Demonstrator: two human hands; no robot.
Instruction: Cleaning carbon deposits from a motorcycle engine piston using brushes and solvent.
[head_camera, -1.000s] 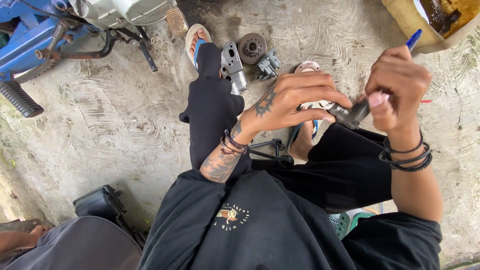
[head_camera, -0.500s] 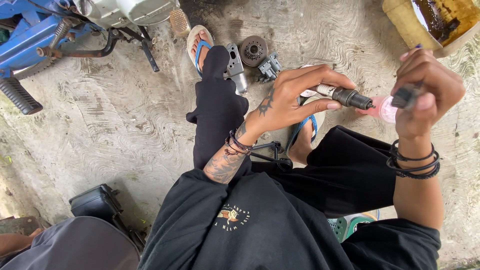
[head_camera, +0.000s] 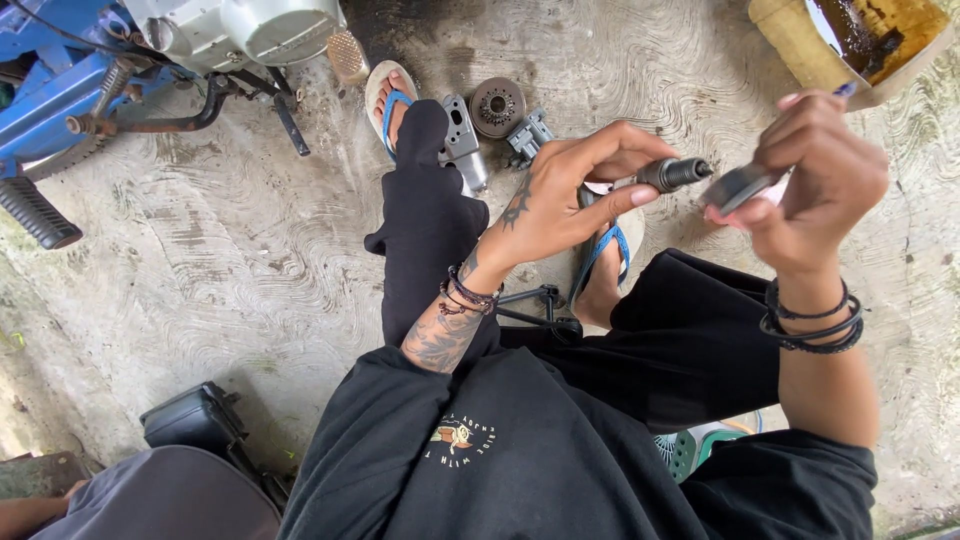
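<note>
Presently, the left hand (head_camera: 560, 195) pinches a spark plug (head_camera: 672, 174) between thumb and fingertips, the plug lying roughly level with its threaded end pointing right. The right hand (head_camera: 820, 185) is clenched around a small dark tool (head_camera: 742, 186) with a blue handle tip (head_camera: 846, 89) showing above the fingers; the tool's flat end sits just right of the plug's tip, near it but apart. Both hands are raised above the person's lap, over the concrete floor (head_camera: 200, 260).

Dark bracelets circle each wrist, and the left forearm carries tattoos. The person sits in black clothing, one leg stretched far toward a blue-strapped sandal (head_camera: 388, 100), the other foot in a second sandal (head_camera: 605, 255) directly below the left hand.

On the floor beyond the left hand lie metal parts: a round toothed disc (head_camera: 497, 105), a grey casting (head_camera: 462, 150) just left of it, and a smaller block (head_camera: 530, 135) to its right. A blue motorcycle (head_camera: 70, 90) with a grey engine case (head_camera: 250, 30) stands at far left. A yellow container (head_camera: 800, 40) holding dark liquid sits at far right. A black box (head_camera: 190, 420) rests near left.
</note>
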